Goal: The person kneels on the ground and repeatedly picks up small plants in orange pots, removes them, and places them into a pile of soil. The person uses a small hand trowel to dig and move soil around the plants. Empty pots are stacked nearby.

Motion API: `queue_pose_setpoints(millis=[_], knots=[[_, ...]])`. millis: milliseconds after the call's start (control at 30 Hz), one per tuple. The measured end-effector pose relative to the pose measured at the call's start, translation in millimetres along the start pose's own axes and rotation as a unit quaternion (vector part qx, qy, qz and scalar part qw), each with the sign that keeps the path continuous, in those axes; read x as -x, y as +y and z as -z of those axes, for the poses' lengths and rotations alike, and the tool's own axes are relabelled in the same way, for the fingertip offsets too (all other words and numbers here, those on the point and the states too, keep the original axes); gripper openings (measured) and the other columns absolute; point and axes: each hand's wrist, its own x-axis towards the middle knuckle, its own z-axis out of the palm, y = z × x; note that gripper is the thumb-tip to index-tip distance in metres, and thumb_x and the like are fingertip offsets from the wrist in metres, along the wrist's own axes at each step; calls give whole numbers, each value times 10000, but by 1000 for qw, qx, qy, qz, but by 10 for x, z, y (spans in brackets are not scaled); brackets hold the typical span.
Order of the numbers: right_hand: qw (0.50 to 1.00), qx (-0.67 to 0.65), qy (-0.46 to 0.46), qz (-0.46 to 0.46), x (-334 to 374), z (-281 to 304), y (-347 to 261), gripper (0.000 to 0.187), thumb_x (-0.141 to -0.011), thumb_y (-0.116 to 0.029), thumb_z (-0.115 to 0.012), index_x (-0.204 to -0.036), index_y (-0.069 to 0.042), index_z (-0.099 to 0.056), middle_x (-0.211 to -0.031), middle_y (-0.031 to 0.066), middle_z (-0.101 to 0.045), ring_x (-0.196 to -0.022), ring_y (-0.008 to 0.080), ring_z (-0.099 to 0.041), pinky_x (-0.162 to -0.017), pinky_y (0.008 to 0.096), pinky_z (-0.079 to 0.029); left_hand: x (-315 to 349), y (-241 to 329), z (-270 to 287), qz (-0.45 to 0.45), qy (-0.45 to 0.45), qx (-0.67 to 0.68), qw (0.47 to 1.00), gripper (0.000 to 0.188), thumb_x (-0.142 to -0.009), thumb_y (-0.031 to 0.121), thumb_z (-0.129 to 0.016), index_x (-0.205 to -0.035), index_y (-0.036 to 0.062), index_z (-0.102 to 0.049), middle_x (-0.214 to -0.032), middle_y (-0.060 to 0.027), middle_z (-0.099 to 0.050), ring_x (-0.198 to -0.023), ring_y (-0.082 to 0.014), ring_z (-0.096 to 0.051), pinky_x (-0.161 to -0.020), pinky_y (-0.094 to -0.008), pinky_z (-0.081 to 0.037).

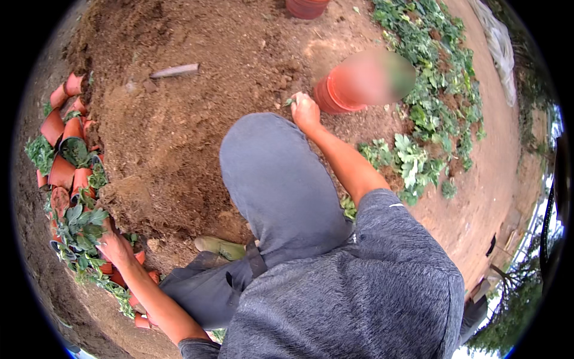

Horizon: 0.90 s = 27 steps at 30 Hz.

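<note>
At the left, my left hand (pixel 113 244) reaches in among the potted plants, against a leafy green plant (pixel 82 226); its fingers are mostly hidden by leaves and pots. My right hand (pixel 306 111) is closed beyond my knee, with a small green sprig (pixel 289 102) showing at its fingertips. Just to the right of that hand stand nested orange-red plastic pots (pixel 327 96); their upper end is blurred. Around my left hand, several orange-red pots (pixel 61 172) lie tilted over one another, some with leafy plants in them.
A mound of loose brown soil (pixel 161 161) spreads in front of me, with a flat pale stick (pixel 174 71) on it. Leafy plants (pixel 439 107) lie in a long row on the right. Another red pot (pixel 307 7) stands at the far edge. Clear plastic sheeting (pixel 499 45) lies beyond the row.
</note>
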Motion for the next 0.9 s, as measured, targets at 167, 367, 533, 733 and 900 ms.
queue_pose_setpoints(millis=[167,367,533,733,900], knots=[[995,-20,-100,-3,1348,787,298,122,-819,-95,-617,-938,-114,-604,-945,116,-630,-882,347,-620,-725,454,-501,-154,-134,217,-6,-18,12,1000,444,-893,65,-658,-1283,-76,-498,-1284,-125,-552,-1122,-221,-539,-1008,-360,-424],[770,494,-393,-95,1907,1976,1562,209,-834,-111,-619,-1030,-183,-637,-1374,78,-432,-1259,256,-409,-984,476,-415,-107,-47,73,69,5,8,998,456,-895,59,-648,-1306,-62,-490,-1308,-121,-537,-1137,-212,-525,-1008,-348,-422],[676,533,-257,-440,1898,3255,2528,350,-983,-257,-382,-1175,-143,-652,-1211,43,-636,-1140,279,-597,-877,456,-501,-110,-88,123,53,10,22,998,463,-891,33,-635,-1320,-49,-482,-1358,-129,-514,-1222,-217,-493,-1076,-370,-379],[900,420,-97,-61,1928,2648,1917,419,-841,-197,-643,-1244,-205,-531,-1302,143,-507,-1106,329,-539,-843,465,-496,-67,-126,122,43,-48,12,998,418,-895,32,-626,-1288,-54,-514,-1342,-126,-532,-1230,-214,-493,-1080,-360,-358],[949,133,-271,-90,2001,1367,986,619,-769,-215,-736,-1325,-163,-468,-1316,184,-466,-1210,366,-474,-971,440,-453,-100,-147,61,75,-68,7,995,477,-929,90,-620,-1352,-50,-448,-1367,-118,-504,-1221,-219,-491,-1058,-360,-380]])
